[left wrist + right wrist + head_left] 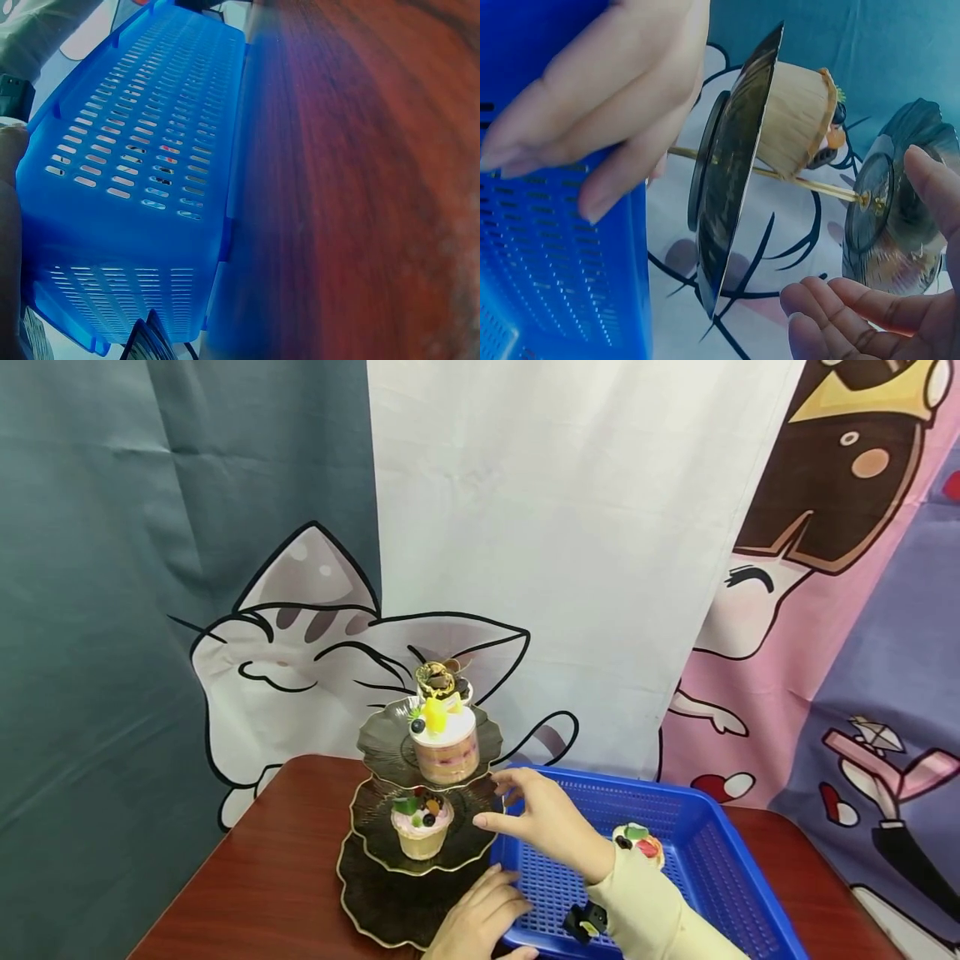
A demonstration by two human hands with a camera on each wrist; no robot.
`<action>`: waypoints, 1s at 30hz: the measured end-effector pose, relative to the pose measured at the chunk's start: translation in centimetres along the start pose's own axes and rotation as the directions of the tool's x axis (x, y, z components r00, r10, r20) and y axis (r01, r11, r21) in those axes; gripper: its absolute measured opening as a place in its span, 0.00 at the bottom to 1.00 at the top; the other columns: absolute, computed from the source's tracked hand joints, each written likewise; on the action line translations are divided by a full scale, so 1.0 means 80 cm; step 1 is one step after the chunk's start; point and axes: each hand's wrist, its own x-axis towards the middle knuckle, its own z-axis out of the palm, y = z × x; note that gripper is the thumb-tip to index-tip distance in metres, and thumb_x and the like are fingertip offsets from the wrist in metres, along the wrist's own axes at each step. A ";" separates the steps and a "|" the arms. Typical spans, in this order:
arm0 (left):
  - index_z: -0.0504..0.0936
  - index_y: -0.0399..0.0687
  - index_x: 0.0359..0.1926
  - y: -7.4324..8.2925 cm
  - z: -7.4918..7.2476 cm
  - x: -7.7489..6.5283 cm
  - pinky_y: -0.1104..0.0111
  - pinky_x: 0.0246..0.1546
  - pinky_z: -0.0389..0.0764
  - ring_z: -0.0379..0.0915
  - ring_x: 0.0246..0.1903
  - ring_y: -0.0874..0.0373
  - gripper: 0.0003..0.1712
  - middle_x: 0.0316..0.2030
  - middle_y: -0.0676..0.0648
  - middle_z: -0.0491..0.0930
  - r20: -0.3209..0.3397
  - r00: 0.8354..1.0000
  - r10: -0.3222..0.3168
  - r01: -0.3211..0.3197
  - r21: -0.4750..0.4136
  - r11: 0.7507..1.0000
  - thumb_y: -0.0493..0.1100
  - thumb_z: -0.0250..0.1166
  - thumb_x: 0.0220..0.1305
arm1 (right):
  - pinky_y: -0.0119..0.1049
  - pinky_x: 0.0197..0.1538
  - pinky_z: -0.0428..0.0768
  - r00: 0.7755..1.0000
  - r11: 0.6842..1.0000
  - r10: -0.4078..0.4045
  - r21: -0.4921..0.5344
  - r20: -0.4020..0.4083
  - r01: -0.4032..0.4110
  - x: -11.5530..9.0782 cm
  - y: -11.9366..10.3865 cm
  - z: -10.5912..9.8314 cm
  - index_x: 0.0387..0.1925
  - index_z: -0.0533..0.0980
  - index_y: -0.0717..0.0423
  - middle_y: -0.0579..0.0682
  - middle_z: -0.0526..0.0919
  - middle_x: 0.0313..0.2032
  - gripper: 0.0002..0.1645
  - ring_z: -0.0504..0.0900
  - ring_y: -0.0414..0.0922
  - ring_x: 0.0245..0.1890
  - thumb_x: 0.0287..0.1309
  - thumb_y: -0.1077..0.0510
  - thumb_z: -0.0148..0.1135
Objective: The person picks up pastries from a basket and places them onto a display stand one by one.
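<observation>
A three-tier dark plate stand point(390, 902) with gold scalloped edges holds small cakes. On its top tier sit a layered cup cake point(447, 747) with white cream and yellow fruit, and a chocolate-topped cake point(442, 681) behind it. A pink-topped cupcake point(422, 827) stands on the middle tier. My right hand point(551, 822) hovers just right of the stand, thumb and fingers apart with nothing between them; the right wrist view shows these fingers point(885, 307) by the top plate. My left hand point(480, 914) rests loosely over the left rim of a blue basket point(750, 868).
Inside the basket lie a fruit-topped cake point(639, 845) and a dark chocolate piece point(585, 921), partly behind the right sleeve point(660, 910). The reddish wooden table point(247, 860) extends left of the stand. A cartoon-printed curtain point(570, 568) hangs behind.
</observation>
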 end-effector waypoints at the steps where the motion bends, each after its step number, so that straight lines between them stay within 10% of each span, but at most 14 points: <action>1: 0.81 0.53 0.41 0.000 -0.001 0.000 0.68 0.72 0.56 0.74 0.54 0.60 0.19 0.40 0.57 0.80 0.004 1.000 -0.004 0.004 -0.004 1.000 0.60 0.63 0.60 | 0.34 0.38 0.80 1.000 1.000 0.003 -0.002 -0.001 -0.003 -0.001 0.001 -0.001 0.54 0.75 0.57 0.51 0.83 0.44 0.37 0.81 0.44 0.42 0.51 0.37 0.67; 30: 0.81 0.51 0.42 0.001 -0.004 0.002 0.66 0.71 0.58 0.74 0.55 0.58 0.20 0.41 0.56 0.80 0.015 1.000 0.004 -0.003 -0.023 1.000 0.59 0.65 0.58 | 0.35 0.42 0.80 0.999 0.999 0.040 -0.020 -0.024 -0.040 -0.018 0.029 -0.027 0.55 0.75 0.55 0.48 0.83 0.43 0.34 0.81 0.42 0.41 0.52 0.38 0.67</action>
